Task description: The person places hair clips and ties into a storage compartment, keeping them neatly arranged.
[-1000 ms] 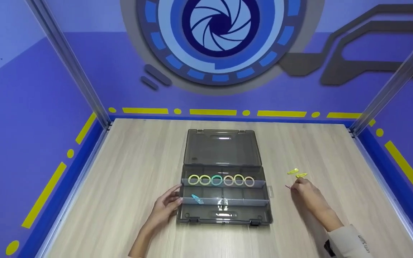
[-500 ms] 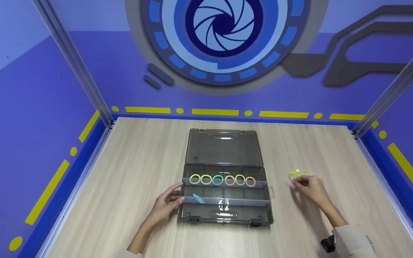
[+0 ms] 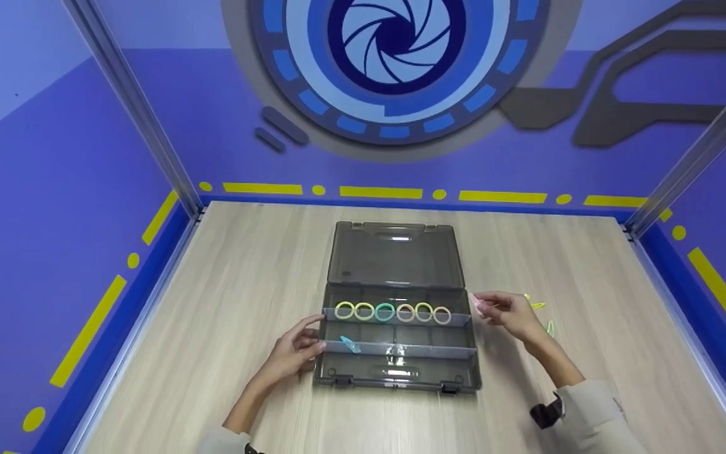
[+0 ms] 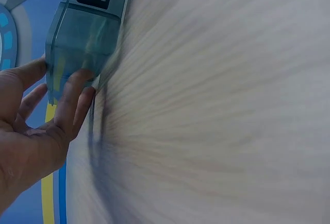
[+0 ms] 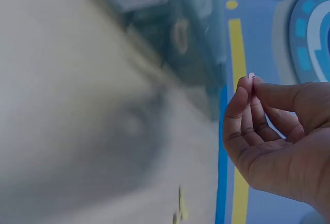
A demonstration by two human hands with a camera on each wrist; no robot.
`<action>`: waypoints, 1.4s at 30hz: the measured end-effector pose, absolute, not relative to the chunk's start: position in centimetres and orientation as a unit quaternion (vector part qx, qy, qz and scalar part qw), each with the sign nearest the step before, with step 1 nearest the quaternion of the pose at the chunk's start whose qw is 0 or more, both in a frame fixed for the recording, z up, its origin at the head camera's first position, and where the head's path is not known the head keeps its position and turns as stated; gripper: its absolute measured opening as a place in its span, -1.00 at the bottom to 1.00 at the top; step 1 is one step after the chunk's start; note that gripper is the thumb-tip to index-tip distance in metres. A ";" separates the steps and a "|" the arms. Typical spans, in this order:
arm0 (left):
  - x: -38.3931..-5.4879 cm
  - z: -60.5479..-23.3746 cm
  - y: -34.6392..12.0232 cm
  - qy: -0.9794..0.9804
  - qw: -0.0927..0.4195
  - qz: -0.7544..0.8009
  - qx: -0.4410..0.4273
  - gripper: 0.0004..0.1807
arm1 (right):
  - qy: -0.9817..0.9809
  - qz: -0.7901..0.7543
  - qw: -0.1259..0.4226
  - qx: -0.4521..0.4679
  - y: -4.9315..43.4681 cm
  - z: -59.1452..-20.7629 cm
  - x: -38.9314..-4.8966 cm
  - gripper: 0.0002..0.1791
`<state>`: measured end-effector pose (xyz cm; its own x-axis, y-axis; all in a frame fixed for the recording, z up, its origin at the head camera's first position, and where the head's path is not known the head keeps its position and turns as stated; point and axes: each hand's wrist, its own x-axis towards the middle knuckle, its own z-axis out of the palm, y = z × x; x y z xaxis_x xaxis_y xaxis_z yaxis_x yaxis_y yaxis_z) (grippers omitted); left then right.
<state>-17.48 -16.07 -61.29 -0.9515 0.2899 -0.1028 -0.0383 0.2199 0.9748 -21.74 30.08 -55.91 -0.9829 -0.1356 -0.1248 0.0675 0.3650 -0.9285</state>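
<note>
My right hand (image 3: 512,315) pinches a small pink hair clip (image 3: 476,304) between thumb and fingertips, just off the right wall of the box. In the right wrist view only a sliver of the pink clip (image 5: 251,74) shows. My left hand (image 3: 290,350) rests its spread fingers against the left wall of the smoky see-through storage box (image 3: 397,252), whose lid lies back. Several coloured rings (image 3: 384,304) stand in a row along the rear divider. A blue hair clip (image 3: 350,343) leans at the front divider, on the left.
Yellow hair clips (image 3: 537,305) and a green clip (image 3: 550,328) lie on the wooden table (image 3: 262,265) to the right, partly behind my right hand and forearm. Blue panels (image 3: 212,126) wall the table at the back and sides.
My right hand has lifted the pink clip from beside the yellow clips and carried it left to the box's right edge. The green clip has come into view. My left hand stays put.
</note>
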 end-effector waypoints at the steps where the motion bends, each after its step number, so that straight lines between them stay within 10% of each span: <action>1: -17.5 -61.2 -16.1 0.769 0.134 0.619 0.085 -0.33 | 0.818 -0.567 0.094 -0.024 29.6 -55.8 -21.9 -0.61; 13: -19.1 -59.2 -17.1 0.764 0.211 0.598 0.117 -0.22 | 0.790 -0.580 0.178 -0.088 23.9 -55.6 -22.9 -0.71; 42: -19.7 -59.6 -17.0 0.761 0.202 0.601 0.135 -0.25 | 0.781 -0.574 0.192 -0.154 17.6 -57.1 -23.0 -0.82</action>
<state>-19.73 -16.99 -59.59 -0.8819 0.4483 -0.1460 -0.0383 0.2405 0.9699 -22.96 17.58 -57.09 -0.8788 -0.4607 -0.1240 -0.0198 0.2948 -0.9553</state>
